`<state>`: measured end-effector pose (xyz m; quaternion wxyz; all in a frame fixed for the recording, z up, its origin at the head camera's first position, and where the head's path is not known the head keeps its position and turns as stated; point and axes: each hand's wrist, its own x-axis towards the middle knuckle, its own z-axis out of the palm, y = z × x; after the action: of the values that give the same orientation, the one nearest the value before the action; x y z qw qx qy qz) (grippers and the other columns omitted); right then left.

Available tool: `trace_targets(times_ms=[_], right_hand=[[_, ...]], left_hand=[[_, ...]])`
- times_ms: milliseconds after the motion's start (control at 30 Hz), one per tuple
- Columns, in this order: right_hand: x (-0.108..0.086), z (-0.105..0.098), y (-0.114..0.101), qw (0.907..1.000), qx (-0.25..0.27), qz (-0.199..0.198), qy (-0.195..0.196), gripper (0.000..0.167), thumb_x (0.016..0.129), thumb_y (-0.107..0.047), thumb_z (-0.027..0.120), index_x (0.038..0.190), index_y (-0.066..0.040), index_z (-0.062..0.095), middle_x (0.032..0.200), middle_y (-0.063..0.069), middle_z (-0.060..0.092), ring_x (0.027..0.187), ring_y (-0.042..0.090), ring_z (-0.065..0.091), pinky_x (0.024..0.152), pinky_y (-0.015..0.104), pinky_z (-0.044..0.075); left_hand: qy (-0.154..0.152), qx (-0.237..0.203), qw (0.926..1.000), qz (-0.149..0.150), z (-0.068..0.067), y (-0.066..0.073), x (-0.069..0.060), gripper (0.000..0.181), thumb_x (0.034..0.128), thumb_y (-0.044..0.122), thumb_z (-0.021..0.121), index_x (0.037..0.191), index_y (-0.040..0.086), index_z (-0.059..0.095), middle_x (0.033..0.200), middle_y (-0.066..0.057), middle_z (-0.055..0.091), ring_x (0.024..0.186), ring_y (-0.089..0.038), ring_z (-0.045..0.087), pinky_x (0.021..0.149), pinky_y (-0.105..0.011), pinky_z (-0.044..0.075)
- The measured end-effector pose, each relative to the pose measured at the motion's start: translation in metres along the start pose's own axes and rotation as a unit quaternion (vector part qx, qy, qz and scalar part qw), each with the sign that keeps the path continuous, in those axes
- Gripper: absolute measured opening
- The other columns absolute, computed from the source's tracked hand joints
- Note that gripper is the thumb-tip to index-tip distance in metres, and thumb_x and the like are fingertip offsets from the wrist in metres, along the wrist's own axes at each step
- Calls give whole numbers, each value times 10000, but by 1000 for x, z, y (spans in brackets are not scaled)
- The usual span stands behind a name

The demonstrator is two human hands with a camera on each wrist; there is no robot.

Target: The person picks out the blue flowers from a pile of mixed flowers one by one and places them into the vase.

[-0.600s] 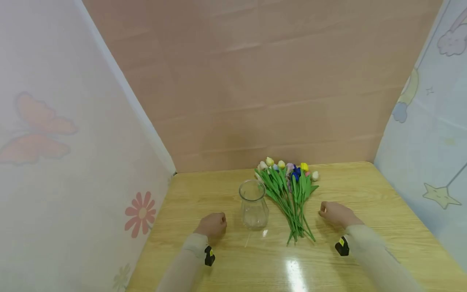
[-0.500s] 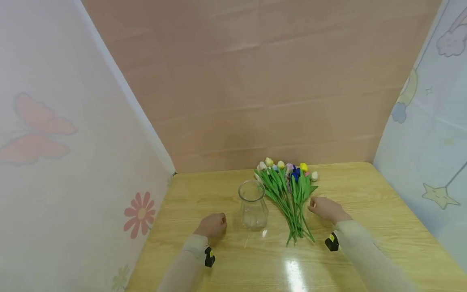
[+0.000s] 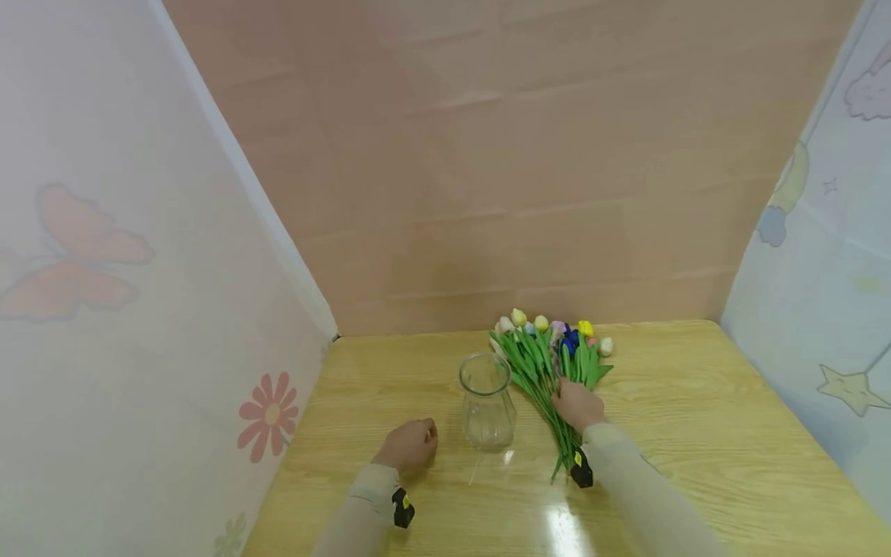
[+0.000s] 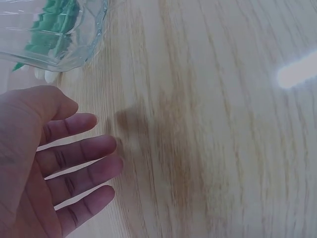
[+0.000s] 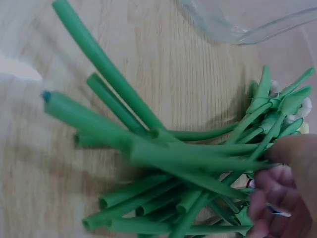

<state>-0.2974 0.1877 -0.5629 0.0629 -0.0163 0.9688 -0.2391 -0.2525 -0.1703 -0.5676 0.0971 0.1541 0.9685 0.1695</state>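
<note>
A bunch of artificial tulips (image 3: 532, 363) with white, yellow, blue, purple and pink heads lies on the table, heads toward the back. My right hand (image 3: 579, 404) is over the stems, its fingers curled. In the right wrist view its thumb and fingers (image 5: 280, 186) pinch a green tulip stem (image 5: 198, 157), which looks blurred. A clear glass vase (image 3: 489, 410) stands upright just left of the tulips. Left of the vase, my left hand (image 3: 409, 445) rests near the table top. The left wrist view shows its fingers (image 4: 84, 171) loosely bent, with nothing in them.
The wooden table (image 3: 696, 433) ends at a brown backdrop (image 3: 487, 193) behind the tulips. Patterned cloth walls stand on the left (image 3: 174, 348) and right (image 3: 821, 309). A black wrist camera (image 3: 402, 507) is strapped to the left sleeve, another camera (image 3: 581, 468) to the right.
My right hand has moved left from beside the tulips onto their stems and now pinches there. The left hand stays beside the vase, its fingers slightly looser. The head view has shifted slightly.
</note>
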Motion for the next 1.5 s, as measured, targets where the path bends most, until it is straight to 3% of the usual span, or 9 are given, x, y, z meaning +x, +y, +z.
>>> trace_targets(times_ms=[333,500,667,767,967,1133,1300,1433,1500], right_hand=[[-20,-28,-13,9847,1356,-279,1060,221,1010,-257,493,1051,-49,556,696,44,571,460,143,429,423,288,337],[-36,-53,4,9766,1148,-466,1758,300,1021,-310,473,1100,-34,563,752,46,589,469,134,420,425,284,340],[-51,-73,50,9717,536,-423,2263,293,1020,-311,468,1076,-38,559,752,49,620,448,122,434,399,285,346],[-59,-79,82,9764,254,-285,2124,310,1025,-316,450,1050,-23,550,735,58,628,449,131,445,396,298,350],[-71,-71,126,9917,-42,211,1264,300,1024,-269,439,1072,12,534,552,11,516,453,147,426,408,302,334],[-77,-63,137,9948,-46,388,944,264,1000,-210,454,1052,36,538,500,-7,462,436,143,407,407,291,329],[-80,-65,141,9963,-22,607,614,324,1000,-210,423,1102,87,507,595,33,564,498,169,470,445,316,375],[-79,-69,142,9968,-96,689,395,339,998,-198,411,1119,109,492,696,70,624,559,186,515,480,340,418],[-77,-67,141,9971,-83,687,320,331,994,-188,409,1117,109,492,705,76,622,563,188,514,484,341,422]], left_hand=[[50,5,9999,-137,-11,0,-5,118,955,237,556,972,171,652,764,83,590,654,-78,505,591,-297,442],[71,-60,9999,-105,-14,4,-6,110,955,231,560,961,166,648,729,85,560,633,-82,486,575,-289,423],[80,-111,9999,-6,-15,7,-4,103,960,222,567,963,161,650,711,85,559,609,-81,479,554,-284,415],[73,-98,9999,32,-14,8,-4,106,963,226,559,960,167,646,709,90,554,606,-75,471,552,-277,410],[18,-172,9998,66,-12,7,-9,111,958,217,558,955,155,650,715,90,561,611,-73,475,555,-274,412],[3,-203,9998,57,-12,7,-8,97,956,213,567,949,158,647,709,93,558,605,-71,475,548,-272,412],[42,-326,9993,167,-15,15,2,146,959,253,574,1046,154,636,771,79,595,609,-76,517,547,-274,436],[207,-1236,9917,288,-23,34,11,532,892,343,678,1333,105,500,1133,-58,629,941,-208,631,749,-393,530],[338,-1918,9801,384,-25,44,14,783,828,380,752,1451,109,362,1365,-127,501,1202,-299,534,921,-492,485]])
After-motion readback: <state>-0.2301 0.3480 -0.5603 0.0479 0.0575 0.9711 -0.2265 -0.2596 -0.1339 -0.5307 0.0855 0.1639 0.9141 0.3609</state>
